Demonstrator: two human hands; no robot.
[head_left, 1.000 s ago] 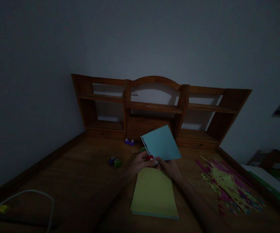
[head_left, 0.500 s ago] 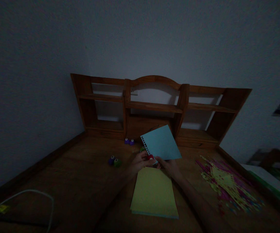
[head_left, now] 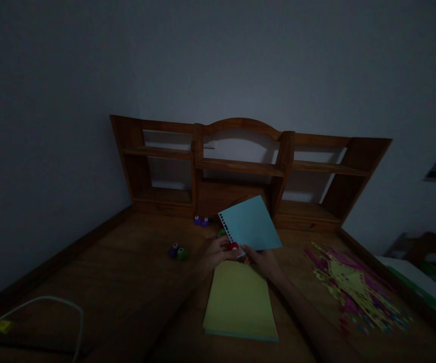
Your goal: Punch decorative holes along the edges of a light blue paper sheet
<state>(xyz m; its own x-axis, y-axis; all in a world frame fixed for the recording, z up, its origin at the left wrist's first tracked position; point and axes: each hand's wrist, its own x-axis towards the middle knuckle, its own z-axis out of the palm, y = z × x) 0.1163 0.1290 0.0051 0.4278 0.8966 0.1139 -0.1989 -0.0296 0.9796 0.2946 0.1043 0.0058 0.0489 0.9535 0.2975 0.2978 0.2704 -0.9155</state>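
Observation:
My left hand [head_left: 218, 252] is closed around a small red paper punch [head_left: 233, 246] with a pale round spot on it, at the lower corner of a light blue sheet of paper [head_left: 251, 222]. A row of punched holes runs along the left edge of this sheet. My right hand [head_left: 260, 259] pinches the sheet near the same corner, its thumb on top, right beside the punch. The sheet is raised and tilted above the desk. Just below both hands lies a stack of yellow paper [head_left: 240, 302] with a bluish layer at its bottom edge.
Purple punches [head_left: 201, 221] stand towards the back; a green punch [head_left: 182, 253] and another purple one stand left of my hands. Pink and yellow paper strips [head_left: 350, 282] are heaped at right. A wooden shelf [head_left: 240, 165] lines the back. A white cable [head_left: 51, 298] curves at lower left.
Only a slight shift shows: the blue sheet and the punch have moved a little in my fingers. Both hands keep their hold.

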